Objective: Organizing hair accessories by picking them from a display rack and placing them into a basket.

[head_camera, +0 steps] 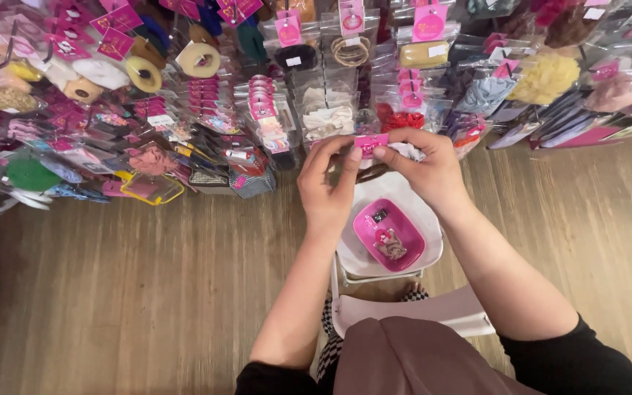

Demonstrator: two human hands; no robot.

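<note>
Both hands meet above a white stool (418, 212) on the wooden floor (148, 292). The left hand (328, 186) and the right hand (426, 164) each have their grip closed, thumb and fingers pinching the ends of a small pink card (369, 143) with a white hair accessory (409, 151) attached. Just below, a pink tray (363, 227) sits on the stool, holding hair clips (389, 245). Racks of packaged hair accessories (272, 117) stand just beyond the hands

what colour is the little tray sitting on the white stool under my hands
Bright pink: the small oblong tray on the white stool, seen in the head view.
</note>
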